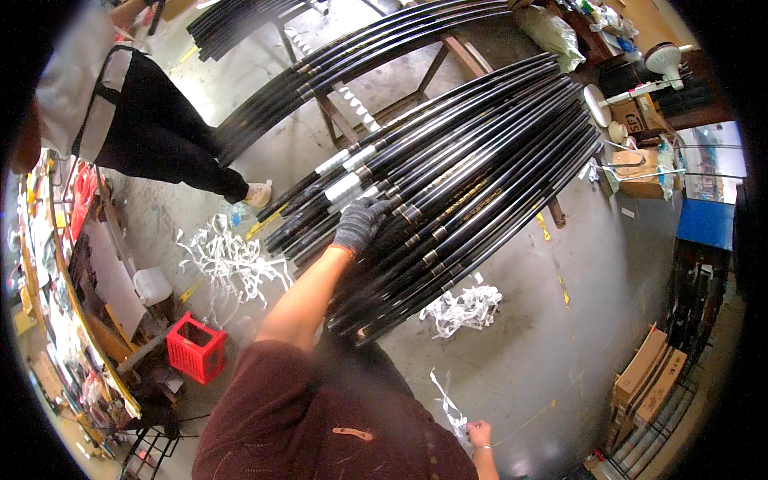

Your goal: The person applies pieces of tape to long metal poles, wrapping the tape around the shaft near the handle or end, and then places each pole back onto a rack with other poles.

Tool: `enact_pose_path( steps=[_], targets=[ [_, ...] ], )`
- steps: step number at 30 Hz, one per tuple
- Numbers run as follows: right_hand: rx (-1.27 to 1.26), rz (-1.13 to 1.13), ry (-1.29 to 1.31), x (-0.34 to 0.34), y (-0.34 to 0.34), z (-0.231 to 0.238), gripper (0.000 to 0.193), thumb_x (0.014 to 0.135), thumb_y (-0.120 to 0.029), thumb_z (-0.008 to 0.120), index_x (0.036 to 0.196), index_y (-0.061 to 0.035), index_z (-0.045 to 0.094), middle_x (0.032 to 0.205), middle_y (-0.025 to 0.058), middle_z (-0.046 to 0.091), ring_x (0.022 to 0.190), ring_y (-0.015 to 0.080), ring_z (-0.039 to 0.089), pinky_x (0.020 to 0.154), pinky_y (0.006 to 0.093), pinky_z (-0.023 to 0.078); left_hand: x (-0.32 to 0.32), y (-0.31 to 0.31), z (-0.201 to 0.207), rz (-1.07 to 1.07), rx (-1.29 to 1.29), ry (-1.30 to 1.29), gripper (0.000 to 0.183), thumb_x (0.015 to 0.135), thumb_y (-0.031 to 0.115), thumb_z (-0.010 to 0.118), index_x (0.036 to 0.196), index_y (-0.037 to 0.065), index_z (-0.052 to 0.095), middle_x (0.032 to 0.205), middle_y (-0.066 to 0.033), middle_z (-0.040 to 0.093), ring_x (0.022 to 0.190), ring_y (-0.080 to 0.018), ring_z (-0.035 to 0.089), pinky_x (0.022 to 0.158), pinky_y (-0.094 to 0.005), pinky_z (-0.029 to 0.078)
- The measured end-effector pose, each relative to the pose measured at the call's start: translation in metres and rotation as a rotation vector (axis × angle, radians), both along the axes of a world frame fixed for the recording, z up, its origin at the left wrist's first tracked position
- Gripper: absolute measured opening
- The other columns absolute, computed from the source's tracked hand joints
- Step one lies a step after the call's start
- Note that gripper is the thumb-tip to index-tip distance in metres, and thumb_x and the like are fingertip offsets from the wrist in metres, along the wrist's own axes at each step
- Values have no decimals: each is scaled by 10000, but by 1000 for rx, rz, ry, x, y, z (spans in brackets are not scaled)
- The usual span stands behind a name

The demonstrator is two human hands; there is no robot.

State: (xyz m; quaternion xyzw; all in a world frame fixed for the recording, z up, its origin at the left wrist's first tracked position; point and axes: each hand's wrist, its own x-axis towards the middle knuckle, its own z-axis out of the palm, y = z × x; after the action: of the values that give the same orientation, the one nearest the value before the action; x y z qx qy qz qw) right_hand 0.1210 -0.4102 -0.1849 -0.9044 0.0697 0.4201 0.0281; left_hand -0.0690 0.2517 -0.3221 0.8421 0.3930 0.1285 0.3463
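My left hand (360,224), in a dark grey knit glove with an orange cuff, is closed over a black pole in a wide row of glossy black poles (480,152) with gold bands. Some poles near this hand carry a white wrapping (344,189) at their near-left ends. The undersides of the fingers are hidden. Low at the right of my body, my bare right hand (480,434) pinches a bunch of white strips (454,416), which trail up from it. A thin bracelet is on that wrist.
White strip piles lie on the floor left (232,260) and right (462,310). A red crate (196,348) stands left, near a cluttered shelf. Behind are a second pole bundle (320,72) on a stand and a person in black trousers (152,120). Cardboard boxes (648,376) stand right.
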Motion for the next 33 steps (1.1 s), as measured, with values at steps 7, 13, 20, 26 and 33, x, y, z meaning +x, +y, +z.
enact_pose_path(
  steps=[7, 13, 20, 26, 33],
  targets=[
    [106, 28, 32, 4, 16, -26, 134, 740, -95, 641, 690, 3, 564, 605, 103, 598, 480, 169, 550, 417, 319, 431, -110, -38, -9, 326, 75, 494, 392, 849, 236, 590, 1221, 117, 557, 1111, -151, 620, 995, -342, 592, 848, -462, 473],
    [196, 9, 50, 12, 32, -31, 134, 716, -81, 628, 640, -28, 531, 580, 42, 563, 500, 125, 505, 468, 285, 414, -97, -30, 5, 271, 0, 778, 440, 860, 287, 573, 1257, 104, 520, 1135, -146, 616, 1080, -339, 569, 919, -477, 438],
    [278, 3, -43, 10, -5, -47, 141, 706, -42, 631, 637, -44, 508, 627, 83, 611, 537, 142, 552, 473, 298, 428, -89, -19, 29, 202, -145, 786, 497, 809, 368, 615, 1203, 70, 558, 1211, -184, 567, 1176, -378, 518, 986, -507, 401],
    [481, -78, -198, 15, 4, -45, 136, 685, -16, 619, 624, -50, 502, 632, 28, 565, 632, 111, 522, 555, 296, 429, -107, -20, 58, 218, -19, 460, 528, 783, 350, 671, 1179, 14, 577, 1106, -232, 634, 1066, -362, 590, 926, -444, 457],
    [673, 68, -432, 53, 31, -88, 201, 743, -81, 601, 646, -75, 425, 620, -27, 401, 609, 97, 370, 556, 279, 353, -91, -46, 157, 35, -737, -140, 421, 890, 332, 655, 1190, 40, 602, 937, -12, 635, 820, -115, 577, 721, -274, 491]
  ],
)
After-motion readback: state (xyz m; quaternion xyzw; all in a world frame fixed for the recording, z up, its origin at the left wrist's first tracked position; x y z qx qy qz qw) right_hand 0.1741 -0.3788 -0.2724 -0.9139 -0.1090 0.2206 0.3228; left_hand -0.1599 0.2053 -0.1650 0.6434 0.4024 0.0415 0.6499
